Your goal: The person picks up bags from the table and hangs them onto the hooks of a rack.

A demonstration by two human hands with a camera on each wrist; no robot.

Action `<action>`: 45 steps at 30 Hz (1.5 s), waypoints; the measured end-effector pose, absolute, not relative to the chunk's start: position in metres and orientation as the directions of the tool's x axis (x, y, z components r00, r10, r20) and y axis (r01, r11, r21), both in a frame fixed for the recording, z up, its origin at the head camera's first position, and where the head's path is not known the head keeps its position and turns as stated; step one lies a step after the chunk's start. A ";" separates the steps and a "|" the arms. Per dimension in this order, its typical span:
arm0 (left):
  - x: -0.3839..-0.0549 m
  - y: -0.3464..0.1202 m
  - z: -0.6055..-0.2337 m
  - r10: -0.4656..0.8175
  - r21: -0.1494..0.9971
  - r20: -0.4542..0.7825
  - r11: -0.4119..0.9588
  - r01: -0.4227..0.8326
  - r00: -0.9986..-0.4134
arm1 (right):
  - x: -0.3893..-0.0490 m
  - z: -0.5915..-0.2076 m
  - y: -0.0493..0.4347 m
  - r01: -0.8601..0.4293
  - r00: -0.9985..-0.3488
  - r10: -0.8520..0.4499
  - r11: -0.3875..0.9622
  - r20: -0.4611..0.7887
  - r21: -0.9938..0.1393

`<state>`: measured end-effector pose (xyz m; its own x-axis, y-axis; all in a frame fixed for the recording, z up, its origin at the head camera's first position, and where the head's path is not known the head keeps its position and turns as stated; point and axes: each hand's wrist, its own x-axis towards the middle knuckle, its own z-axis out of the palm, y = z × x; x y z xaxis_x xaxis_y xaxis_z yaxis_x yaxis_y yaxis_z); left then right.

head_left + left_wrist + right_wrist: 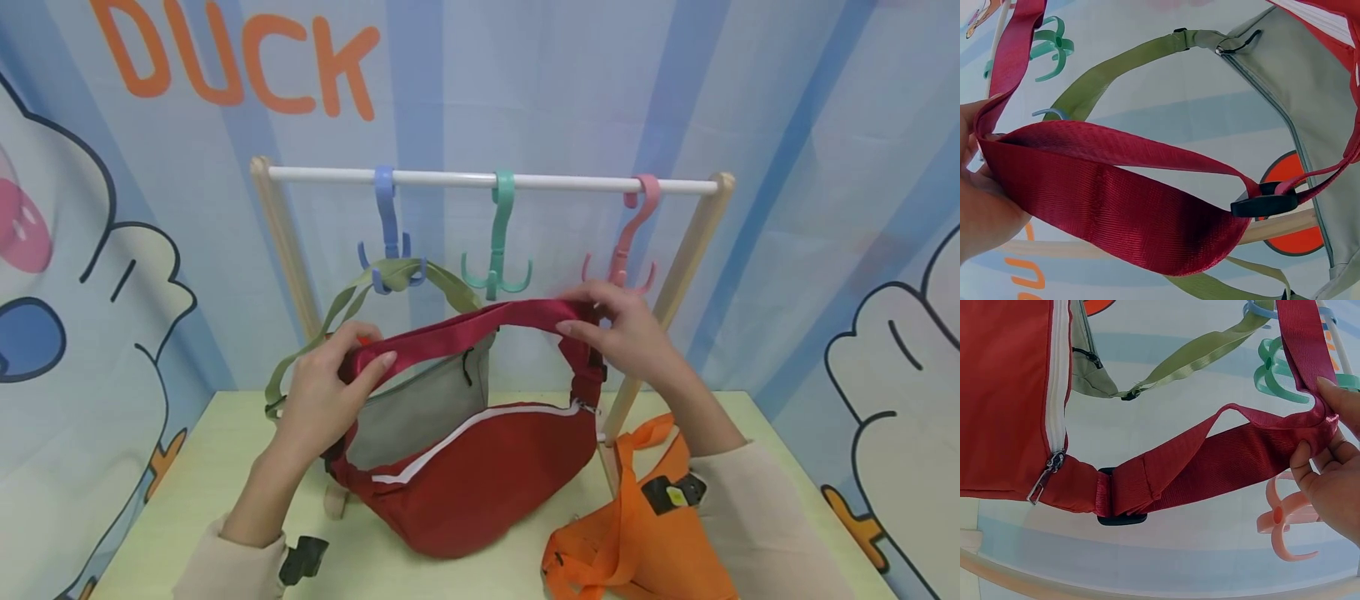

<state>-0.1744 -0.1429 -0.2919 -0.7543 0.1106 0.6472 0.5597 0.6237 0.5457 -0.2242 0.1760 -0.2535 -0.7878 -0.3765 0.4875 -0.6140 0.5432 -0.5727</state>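
Note:
A red waist bag (pixel 502 479) with a white zipper hangs from its wide crimson strap (pixel 465 332), held up between both hands. My left hand (pixel 322 396) pinches the strap's left part between thumb and fingers. The right hand (pixel 626 333) grips the strap's other end, near the pink hook (pixel 622 250). In the left wrist view a black buckle (pixel 1264 201) joins the looped strap. The right wrist view shows a black slider (pixel 1121 515) and the metal zipper pull (pixel 1038 486). Behind the red bag, a grey-green bag (pixel 427 408) hangs by its green strap from the blue hook (pixel 388 233).
A white rail (pixel 450 178) on wooden posts (pixel 693 242) carries the blue, green (pixel 498 237) and pink hooks. An orange bag (pixel 648 542) lies on the pale table (pixel 187 500) at the right, below the right forearm. A printed curtain (pixel 562 83) stands behind.

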 end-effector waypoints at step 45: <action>-0.180 -0.122 -0.258 0.093 0.555 0.664 0.604 0.572 -0.742 | -0.224 -0.232 0.170 -0.522 -0.831 -0.194 0.599 0.522 -0.607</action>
<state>-0.1798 -0.1224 -0.2581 -0.7420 0.0927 0.6640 0.5719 0.6044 0.5546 -0.2236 0.1698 -0.2322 -0.8307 -0.1945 0.5216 -0.5216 0.5992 -0.6074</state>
